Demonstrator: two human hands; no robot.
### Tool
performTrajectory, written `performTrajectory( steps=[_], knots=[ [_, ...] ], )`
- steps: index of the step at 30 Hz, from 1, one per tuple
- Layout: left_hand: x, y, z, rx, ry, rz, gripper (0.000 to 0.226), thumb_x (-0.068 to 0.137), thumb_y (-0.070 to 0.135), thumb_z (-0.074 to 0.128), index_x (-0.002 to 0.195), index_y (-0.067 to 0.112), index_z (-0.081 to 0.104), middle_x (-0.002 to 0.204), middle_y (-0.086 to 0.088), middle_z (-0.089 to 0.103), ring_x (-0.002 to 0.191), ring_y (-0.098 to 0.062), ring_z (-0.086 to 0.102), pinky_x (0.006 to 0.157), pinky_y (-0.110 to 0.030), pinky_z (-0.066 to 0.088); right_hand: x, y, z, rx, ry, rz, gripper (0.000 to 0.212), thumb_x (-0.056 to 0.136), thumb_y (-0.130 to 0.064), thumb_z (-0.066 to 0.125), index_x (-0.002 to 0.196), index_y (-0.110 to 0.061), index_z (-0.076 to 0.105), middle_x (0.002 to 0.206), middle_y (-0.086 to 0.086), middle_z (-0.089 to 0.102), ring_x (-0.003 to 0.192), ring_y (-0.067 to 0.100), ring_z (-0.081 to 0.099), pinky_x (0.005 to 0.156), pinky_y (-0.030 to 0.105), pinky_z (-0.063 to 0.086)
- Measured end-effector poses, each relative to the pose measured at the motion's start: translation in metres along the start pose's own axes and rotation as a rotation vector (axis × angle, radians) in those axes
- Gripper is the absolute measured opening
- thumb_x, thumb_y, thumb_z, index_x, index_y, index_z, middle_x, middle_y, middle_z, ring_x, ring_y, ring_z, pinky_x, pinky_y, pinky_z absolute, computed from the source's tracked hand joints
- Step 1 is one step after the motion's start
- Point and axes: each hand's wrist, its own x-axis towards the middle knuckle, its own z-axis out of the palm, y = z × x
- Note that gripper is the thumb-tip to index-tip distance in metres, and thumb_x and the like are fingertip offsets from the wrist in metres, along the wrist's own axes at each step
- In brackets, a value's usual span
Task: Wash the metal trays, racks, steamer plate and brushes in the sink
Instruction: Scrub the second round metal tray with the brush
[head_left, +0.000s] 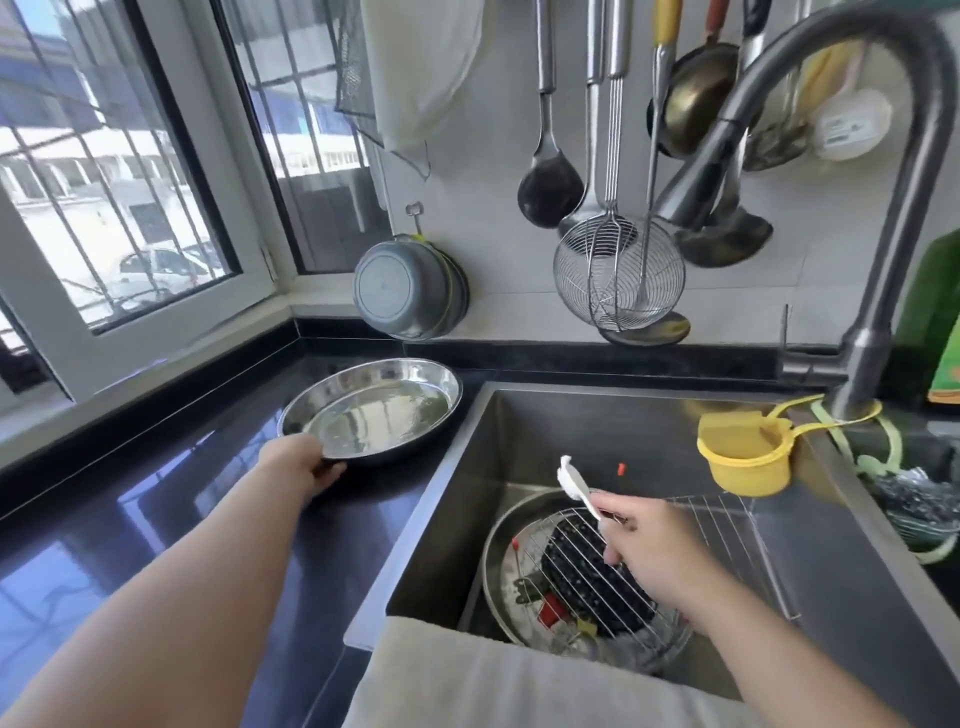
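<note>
**Meanwhile: tray on counter, brush over sink**

Your left hand (304, 464) grips the near rim of the round metal tray (371, 408), fingers curled under the edge. The tray sits on the black countertop (156, 499), its right side just beside the sink's (597, 431) left edge; open counter runs toward you on the left. Your right hand (652, 545) pinches a white brush (574, 486) by its handle, head up, above the sink. Below it lie a wire rack (727, 512), a dark perforated steamer plate (587, 566) and another round tray (498, 561), filling the near half of the basin. The far half is bare. A yellow cup (743, 457) hangs at the right rim under the faucet (883, 260).
</note>
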Motion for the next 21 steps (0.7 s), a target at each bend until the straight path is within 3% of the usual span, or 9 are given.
performTrajectory(
  steps=[2,5,9,11,13,14,16,18,21],
  knots=[
    [-0.005,0.002,0.01,-0.048,0.073,0.026,0.049,0.098,-0.012,0.045,0.142,0.009,0.051,0.11,-0.013,0.063,0.082,-0.028,0.066,0.038,-0.027,0.052,0.003,0.003,0.002,0.0,-0.013,0.005,0.04,0.103,-0.014,0.052,0.134,-0.037,0.062,0.079,0.011,0.074,0.039,0.001,0.037,0.046,0.022,0.034],
    [-0.028,0.011,0.016,0.022,0.127,0.124,0.042,0.097,-0.005,0.044,0.137,0.007,0.051,0.105,-0.017,0.064,0.05,-0.022,0.059,0.028,-0.016,0.039,0.009,0.003,0.001,-0.03,-0.004,0.004,0.039,0.103,-0.017,0.051,0.132,-0.041,0.063,0.076,0.006,0.073,0.046,0.006,0.043,0.051,0.025,0.037],
    [-0.069,0.024,-0.003,0.121,0.111,0.247,0.057,0.093,-0.003,0.041,0.146,0.017,0.034,0.116,-0.02,0.062,0.054,-0.022,0.06,0.032,-0.02,0.042,0.001,-0.005,-0.003,-0.033,0.068,-0.006,0.038,0.105,-0.016,0.05,0.138,-0.031,0.061,0.076,0.004,0.07,0.043,0.002,0.042,0.042,0.016,0.03],
    [-0.092,0.032,-0.014,0.271,0.059,0.339,0.062,0.092,-0.003,0.038,0.147,0.024,0.047,0.113,-0.018,0.063,0.048,-0.025,0.06,0.033,-0.023,0.045,-0.005,-0.009,-0.009,-0.072,0.129,-0.007,0.037,0.104,-0.019,0.051,0.136,-0.034,0.063,0.078,-0.001,0.07,0.051,0.007,0.048,0.047,0.022,0.036],
    [-0.119,0.047,-0.017,0.398,0.011,0.41,0.041,0.091,-0.006,0.041,0.112,0.011,0.071,0.088,-0.019,0.064,0.042,-0.024,0.056,0.038,-0.028,0.051,-0.007,-0.013,-0.017,-0.073,0.2,-0.001,0.036,0.103,-0.024,0.053,0.136,-0.035,0.064,0.084,-0.001,0.071,0.062,0.014,0.057,0.054,0.031,0.047],
    [-0.131,0.056,-0.015,0.458,0.003,0.459,0.03,0.089,-0.007,0.045,0.092,0.005,0.072,0.079,-0.018,0.062,0.04,-0.024,0.056,0.042,-0.032,0.055,-0.009,-0.016,-0.022,-0.056,0.223,0.0,0.036,0.103,-0.025,0.054,0.136,-0.034,0.064,0.087,-0.001,0.072,0.067,0.016,0.061,0.056,0.034,0.051],
    [-0.16,0.074,-0.005,0.634,-0.02,0.579,0.023,0.083,-0.002,0.046,0.075,0.004,0.068,0.072,-0.017,0.065,0.047,-0.03,0.066,0.053,-0.041,0.062,-0.016,-0.026,-0.034,-0.048,0.253,-0.016,0.035,0.104,-0.025,0.054,0.137,-0.031,0.064,0.092,0.0,0.073,0.071,0.017,0.064,0.054,0.032,0.05],
    [-0.191,0.088,0.012,0.765,-0.038,0.711,0.023,0.077,0.006,0.046,0.078,0.004,0.07,0.075,-0.016,0.07,0.062,-0.033,0.073,0.063,-0.045,0.065,-0.029,-0.04,-0.052,-0.059,0.263,-0.061,0.035,0.104,-0.025,0.054,0.138,-0.028,0.063,0.089,-0.001,0.073,0.07,0.018,0.064,0.052,0.03,0.047],
    [-0.227,0.093,0.038,0.875,-0.094,0.807,0.022,0.084,0.004,0.048,0.09,0.003,0.07,0.078,-0.014,0.071,0.068,-0.032,0.073,0.068,-0.042,0.065,-0.053,-0.053,-0.087,-0.017,0.282,-0.105,0.03,0.104,-0.025,0.054,0.131,-0.025,0.067,0.076,0.004,0.07,0.065,0.022,0.061,0.057,0.037,0.048]
  ],
)
